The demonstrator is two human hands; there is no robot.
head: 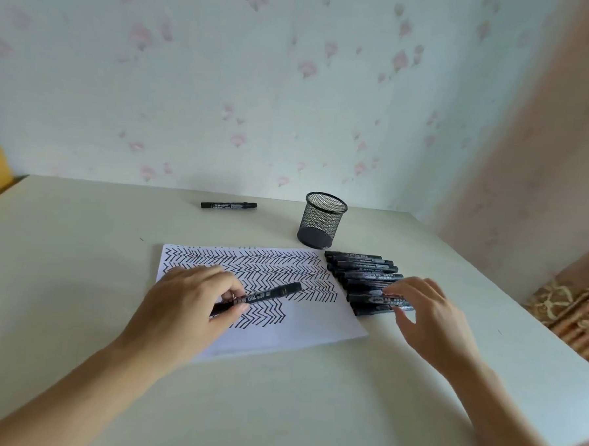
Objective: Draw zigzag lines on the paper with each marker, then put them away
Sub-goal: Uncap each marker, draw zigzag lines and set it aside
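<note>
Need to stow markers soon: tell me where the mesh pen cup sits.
The mesh pen cup stands upright on the table toward the back, right of centre, just behind the row of markers and right of a lone marker.

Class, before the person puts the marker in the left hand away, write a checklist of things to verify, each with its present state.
1. Left hand grips the held marker: ok.
2. Held marker capped: cannot tell.
3. Mesh cup upright, mouth unobstructed: ok.
4. Paper bears zigzags: ok.
5. Right hand clear of the marker row: not ok, fingertips touch it.
6. Stray marker collected: not ok, lies apart.
</note>
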